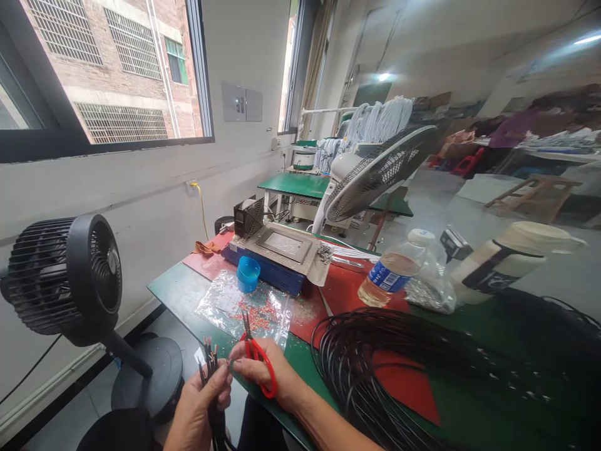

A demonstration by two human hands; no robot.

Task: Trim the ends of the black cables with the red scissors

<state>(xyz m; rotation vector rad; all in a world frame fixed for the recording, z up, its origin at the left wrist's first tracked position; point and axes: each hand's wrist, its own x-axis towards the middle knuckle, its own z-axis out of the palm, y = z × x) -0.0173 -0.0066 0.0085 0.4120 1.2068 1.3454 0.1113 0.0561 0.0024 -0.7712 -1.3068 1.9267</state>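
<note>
Here, a worker trims cable ends with red-handled scissors at a green bench.

The left hand (200,407) closes around a small bundle of black cables (210,369), their bared tips pointing up at the near left edge of the bench (178,291); the right hand (263,369) grips the scissors (256,354), blades raised just beside those tips. Red scraps on the clear plastic sheet (244,307) beyond suggest some cutting is done, while the large coil of black cable (375,369) to the right looks unworked, so much seems left. Farther off stand a blue cup (248,274), a blue machine (277,254), a bottle (392,272) and a black fan (70,279) at near left.
</note>
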